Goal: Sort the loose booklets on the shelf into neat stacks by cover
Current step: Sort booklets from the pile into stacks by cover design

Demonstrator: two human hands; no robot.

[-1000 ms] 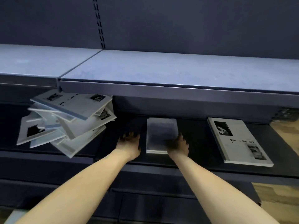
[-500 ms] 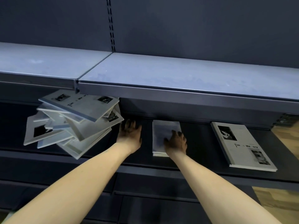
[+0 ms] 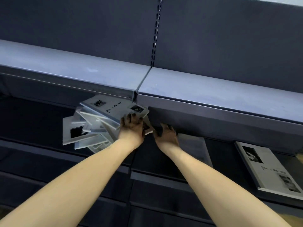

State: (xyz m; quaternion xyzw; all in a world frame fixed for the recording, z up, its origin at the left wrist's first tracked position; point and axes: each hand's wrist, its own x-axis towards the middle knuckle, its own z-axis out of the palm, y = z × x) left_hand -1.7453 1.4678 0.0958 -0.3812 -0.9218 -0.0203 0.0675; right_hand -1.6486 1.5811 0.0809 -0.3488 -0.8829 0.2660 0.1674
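Dark shelving runs under me. My left hand (image 3: 131, 128) lies on the right edge of the jumbled booklet pile (image 3: 98, 123), fingers spread; my right hand (image 3: 166, 134) hovers just beside, loose. Pile extends leftward, so left leads.

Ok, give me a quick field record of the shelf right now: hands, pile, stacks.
left hand: on the right edge of the messy pile, fingers over a booklet there
right hand: beside the pile, fingers spread, holds nothing
messy pile: booklets fanned at odd angles, unsorted
plain-cover stack: flat, right of the right hand
photo-cover booklet: flat at far right
upper shelf: above the booklets
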